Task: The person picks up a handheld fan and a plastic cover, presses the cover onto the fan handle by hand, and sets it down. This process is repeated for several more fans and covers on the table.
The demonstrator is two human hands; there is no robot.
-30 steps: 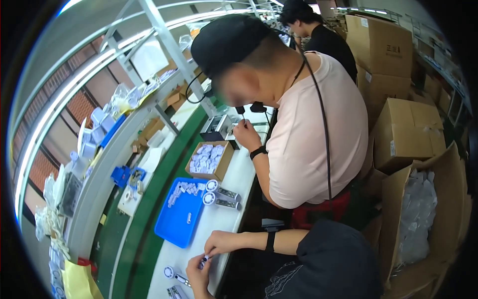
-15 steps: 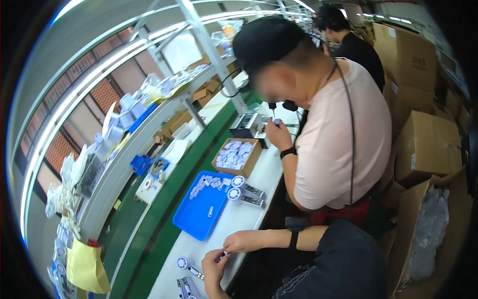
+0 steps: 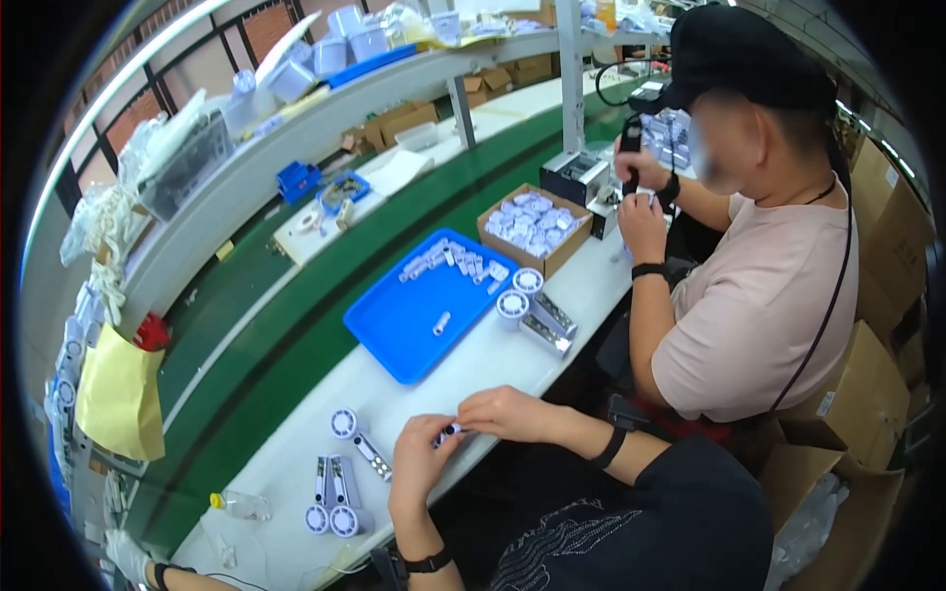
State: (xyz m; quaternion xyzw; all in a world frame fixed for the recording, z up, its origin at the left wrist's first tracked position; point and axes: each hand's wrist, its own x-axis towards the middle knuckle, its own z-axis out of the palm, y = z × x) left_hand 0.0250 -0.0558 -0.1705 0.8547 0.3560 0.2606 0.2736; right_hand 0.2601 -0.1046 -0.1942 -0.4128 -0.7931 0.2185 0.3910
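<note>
White laminate covers the long table [image 3: 463, 369], and at its near edge two bare hands meet over a small white cylindrical part [image 3: 449, 430]. The left hand [image 3: 422, 461] curls around that part from below, fingers [image 3: 440, 440] bent and pinching it; the right hand [image 3: 507, 412] lies just beside it, fingertips pressed together on the same piece. Each wrist wears a dark band.

Left of the hands, on the table, lie several white plastic rollers with round ends and metal-grey bars [image 3: 340, 473], some flat, some on end. Farther along sits a shallow blue plastic tray [image 3: 404, 325] with a row of short white tubes at its far edge and one loose tube in the middle. Two more white round-ended rollers [image 3: 532, 305] rest against the tray's right corner. Beyond it stands a brown cardboard box [image 3: 537, 229] heaped with small pale parts.

To the right a co-worker in a pale pink shirt [image 3: 759, 305] and black cap works with a dark tool at the far end. Green matting [image 3: 296, 325] runs along the left of the table.
</note>
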